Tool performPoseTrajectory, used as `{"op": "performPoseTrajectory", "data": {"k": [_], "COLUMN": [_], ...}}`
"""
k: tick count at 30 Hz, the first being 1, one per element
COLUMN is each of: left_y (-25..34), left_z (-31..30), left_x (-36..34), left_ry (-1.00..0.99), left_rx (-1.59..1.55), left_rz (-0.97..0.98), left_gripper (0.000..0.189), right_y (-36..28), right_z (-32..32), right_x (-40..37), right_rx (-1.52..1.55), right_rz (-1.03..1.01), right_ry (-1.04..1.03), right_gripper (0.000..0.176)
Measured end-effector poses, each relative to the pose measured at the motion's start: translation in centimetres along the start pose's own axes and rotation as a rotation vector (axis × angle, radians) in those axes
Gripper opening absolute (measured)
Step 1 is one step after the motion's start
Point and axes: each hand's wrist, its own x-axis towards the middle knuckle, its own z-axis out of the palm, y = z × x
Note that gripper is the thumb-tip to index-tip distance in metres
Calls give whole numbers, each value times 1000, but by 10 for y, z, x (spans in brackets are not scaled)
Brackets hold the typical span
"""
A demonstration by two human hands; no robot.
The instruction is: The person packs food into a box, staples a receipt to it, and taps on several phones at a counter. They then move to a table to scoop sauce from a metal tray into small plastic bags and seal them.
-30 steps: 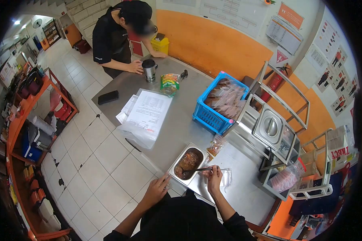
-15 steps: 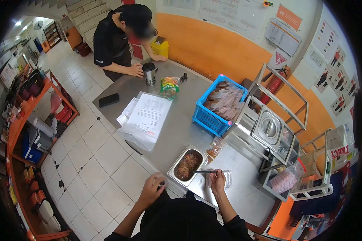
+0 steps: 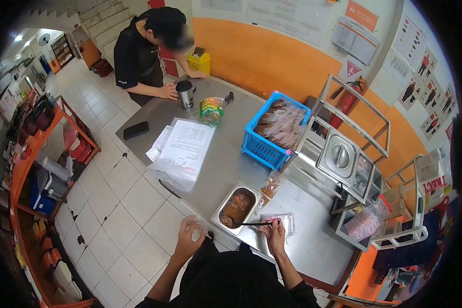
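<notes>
My right hand (image 3: 275, 237) grips a black spoon (image 3: 255, 224) by the end of its handle. The spoon's head dips into the near end of a steel food pan (image 3: 257, 191), hidden by brown, chunky sauce (image 3: 239, 206). Left of the pan, past the table's edge, my left hand (image 3: 188, 240) is closed around a small clear plastic bag (image 3: 199, 226). Flat clear plastic bags (image 3: 285, 219) lie on the table just beyond my right hand. Behind the pan is a clear packet (image 3: 271, 188) with small orange-brown pieces inside.
A blue basket (image 3: 264, 154) of filled bags stands farther back, beside a metal rack with a lidded pan (image 3: 339, 155). Papers (image 3: 187, 146), a phone-like black case (image 3: 136, 130), a green packet (image 3: 211, 111) and a tumbler (image 3: 186, 95) lie near a person (image 3: 141, 56) leaning on the table.
The spoon's head has moved toward the pan's near end, its handle now sloping. My left hand has turned upward, showing more of the plastic bag. The view has shifted slightly.
</notes>
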Motion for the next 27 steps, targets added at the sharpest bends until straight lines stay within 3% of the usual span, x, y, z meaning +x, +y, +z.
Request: {"op": "performPoseTrajectory", "data": {"k": [7,10,13,17,22,27], "left_y": [0,-4,-4,0,6,3], "left_z": [-1,-3,-5,-7,-9,-8], "left_x": [1,1,1,4,6,6], "left_ry": [64,77,73,105,98,112], "left_rx": [44,66,41,42,5,14], "left_rz": [-14,-19,-48,-23,-94,-71], "left_gripper": [14,16,16,16,14,15], "right_y": [-5,-7,18,23,48,38], "right_z": [16,18,-5,-20,-51,-40], "right_x": [1,8,22,24,33,29], "right_rx": [-147,-157,37,198,264,310], "right_rz": [-104,-83,-72,106,144,92], "right_ry": [-120,-23,177,329,331,296], "right_gripper": [29,25,23,21,22,18]}}
